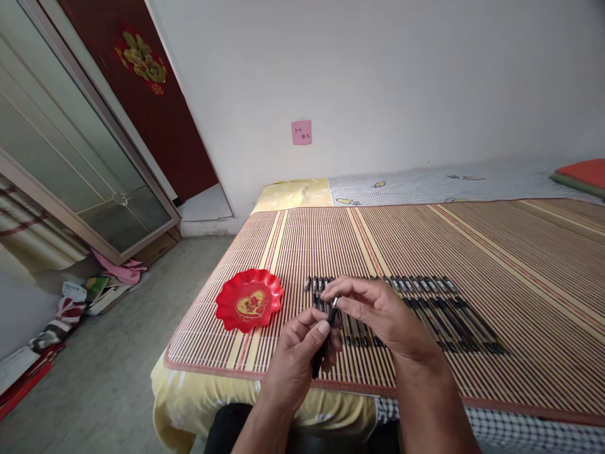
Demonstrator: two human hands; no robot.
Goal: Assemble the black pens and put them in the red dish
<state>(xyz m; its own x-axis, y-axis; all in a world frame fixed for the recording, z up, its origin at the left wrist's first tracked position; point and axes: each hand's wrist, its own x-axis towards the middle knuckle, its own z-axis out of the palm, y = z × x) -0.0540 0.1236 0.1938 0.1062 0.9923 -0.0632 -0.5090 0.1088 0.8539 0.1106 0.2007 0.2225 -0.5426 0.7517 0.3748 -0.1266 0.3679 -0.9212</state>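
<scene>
My left hand (302, 340) is closed around a black pen (320, 358), which slants upward with its pale metallic tip pointing away from me. At that tip, the thumb and forefinger of my right hand (378, 309) are pinched together; its other fingers curl above. Beyond and beneath my hands lies a row of black pen caps (420, 285). Closer to me, a matching row of black pens (439, 321) with clear barrels lies side by side. My hands and forearms hide part of both rows.
A red scalloped plate (227, 318) with a gold heart print rests to the left on the striped bamboo mat (312, 239). The mat covers a bed, whose left edge drops to the floor (189, 265). A pink note (301, 132) is stuck on the wall.
</scene>
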